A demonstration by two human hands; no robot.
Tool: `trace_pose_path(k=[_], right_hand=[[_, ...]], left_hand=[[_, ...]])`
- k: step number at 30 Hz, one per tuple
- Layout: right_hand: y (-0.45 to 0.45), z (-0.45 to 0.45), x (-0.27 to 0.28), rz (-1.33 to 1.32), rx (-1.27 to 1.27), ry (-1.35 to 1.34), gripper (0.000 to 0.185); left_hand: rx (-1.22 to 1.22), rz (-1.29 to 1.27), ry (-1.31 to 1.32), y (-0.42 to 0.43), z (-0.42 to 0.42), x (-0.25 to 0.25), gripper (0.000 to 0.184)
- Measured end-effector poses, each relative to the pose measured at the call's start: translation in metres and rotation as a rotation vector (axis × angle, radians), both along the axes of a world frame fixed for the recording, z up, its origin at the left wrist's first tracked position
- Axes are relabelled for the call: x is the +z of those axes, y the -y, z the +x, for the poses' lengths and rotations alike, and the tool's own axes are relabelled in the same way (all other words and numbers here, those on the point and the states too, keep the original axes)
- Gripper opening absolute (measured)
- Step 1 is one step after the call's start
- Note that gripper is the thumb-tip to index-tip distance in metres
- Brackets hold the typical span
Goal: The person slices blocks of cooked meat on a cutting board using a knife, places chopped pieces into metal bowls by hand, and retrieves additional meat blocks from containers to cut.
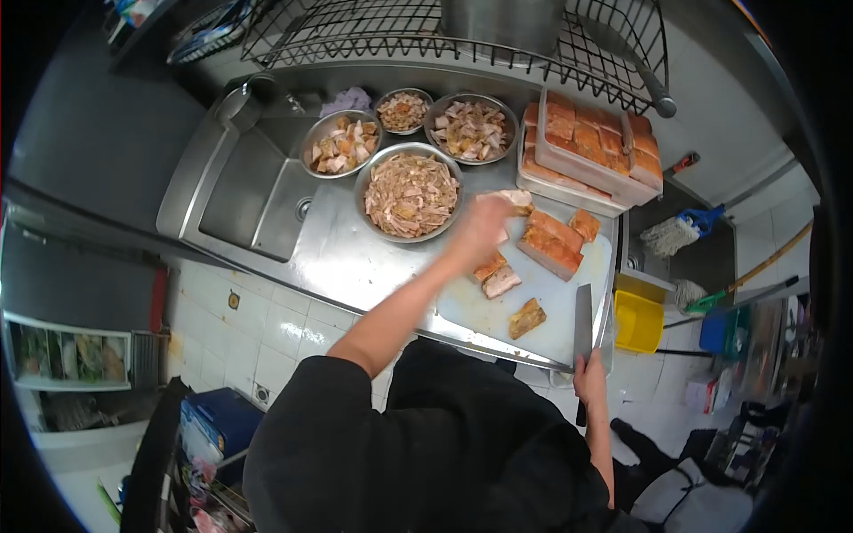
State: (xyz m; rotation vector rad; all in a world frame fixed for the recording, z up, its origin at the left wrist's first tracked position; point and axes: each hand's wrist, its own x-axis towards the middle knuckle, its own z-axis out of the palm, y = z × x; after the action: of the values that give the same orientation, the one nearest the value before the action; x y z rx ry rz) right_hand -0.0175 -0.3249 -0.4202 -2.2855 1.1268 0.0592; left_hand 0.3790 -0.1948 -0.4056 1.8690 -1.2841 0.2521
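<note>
My right hand [589,377] is closed around a large knife [583,320] at the right edge of the white cutting board [555,306], the blade pointing away from me over the board. Motion smears my left hand [480,233], reaching across the board's left side. A piece of roast pork [515,200] is at its fingertips; whether it is gripped I cannot tell. To the right lie a large block of crisp-skinned pork [551,244] and a smaller chunk [584,224]. Cut pork pieces [500,279] and a browned end piece [528,319] rest nearer me.
Several metal bowls hold cut meat, among them a large bowl of strips [360,209]. Plastic tubs of pork slabs [591,173] are stacked at the back right. A sink [244,209] is at left, a wire rack [355,35] overhead, and a yellow bucket [638,322] at right.
</note>
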Motion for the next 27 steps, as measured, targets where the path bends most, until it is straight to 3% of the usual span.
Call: trace_pose_path(k=[1,2,3,4,5,6,7,8,9,10,12,13,15,16,17,18,19,20,21,25,27], right_hand=[[-0.002,0.0,-0.002,0.006,-0.019,-0.003,0.034],[-0.004,0.0,-0.004,-0.021,-0.015,0.023,0.032],[-0.007,0.0,-0.005,-0.047,-0.015,0.047,0.029],[-0.009,0.002,-0.005,-0.031,-0.022,0.02,0.027],[-0.01,0.004,-0.003,-0.013,-0.039,-0.011,0.025],[-0.012,0.008,-0.003,-0.029,-0.027,-0.002,0.024],[-0.014,0.007,0.0,-0.048,-0.03,-0.014,0.023],[-0.02,0.01,0.01,-0.076,-0.071,-0.071,0.023],[-0.024,0.013,0.014,-0.121,-0.067,-0.063,0.022],[-0.026,0.01,0.008,-0.131,-0.064,0.036,0.022],[-0.043,0.018,0.024,-0.146,-0.117,-0.005,0.022],[-0.047,0.022,0.028,-0.087,-0.132,0.013,0.022],[-0.047,0.02,0.02,-0.021,-0.146,0.034,0.021],[-0.046,0.016,0.01,0.0,-0.086,0.015,0.021],[-0.044,0.012,0.004,0.02,-0.025,-0.003,0.021],[-0.043,0.01,0.005,0.02,-0.023,-0.005,0.021],[-0.041,0.01,0.008,0.023,-0.014,-0.011,0.02],[-0.038,0.01,0.01,0.027,-0.003,-0.014,0.02],[-0.035,0.008,0.011,0.027,0.004,-0.009,0.02],[-0.023,-0.001,0.024,0.02,0.075,-0.063,0.019],[-0.017,-0.01,0.032,-0.004,0.109,-0.092,0.018]], left_hand=[[0.232,0.289,0.121,-0.019,0.058,0.003,0.026],[0.363,-0.084,-0.256,-0.051,0.087,0.038,0.024],[0.566,-0.157,-0.378,-0.072,0.119,0.067,0.018],[0.662,-0.354,-0.23,-0.094,0.183,0.04,0.015],[0.819,-0.116,-0.049,-0.123,0.227,0.045,0.018],[1.014,-0.048,-0.016,-0.148,0.287,0.014,0.022],[0.94,0.078,0.087,-0.17,0.315,-0.003,0.032],[0.886,0.523,-0.074,-0.181,0.32,0.004,0.041],[0.745,0.739,-0.21,-0.194,0.373,-0.039,0.048],[0.681,0.525,-0.012,-0.209,0.396,-0.092,0.05],[0.846,0.602,0.019,-0.173,0.294,-0.016,0.041],[0.834,0.609,0.014,-0.156,0.257,-0.007,0.041],[0.573,0.185,0.074,-0.125,0.187,0.007,0.027],[0.408,0.069,-0.25,-0.092,0.108,0.032,0.018],[0.224,0.049,-0.468,-0.071,0.059,0.011,0.017],[0.014,0.343,-0.476,-0.059,0.012,0.001,0.024],[-0.096,0.515,-0.693,-0.041,-0.055,0.015,0.032],[-0.195,0.474,-0.482,-0.033,-0.101,-0.009,0.041],[-0.239,0.49,-0.209,-0.026,-0.137,-0.002,0.043],[-0.182,0.551,-0.115,0.001,-0.173,-0.04,0.047],[-0.37,0.563,-0.087,0.002,-0.154,-0.039,0.046]])
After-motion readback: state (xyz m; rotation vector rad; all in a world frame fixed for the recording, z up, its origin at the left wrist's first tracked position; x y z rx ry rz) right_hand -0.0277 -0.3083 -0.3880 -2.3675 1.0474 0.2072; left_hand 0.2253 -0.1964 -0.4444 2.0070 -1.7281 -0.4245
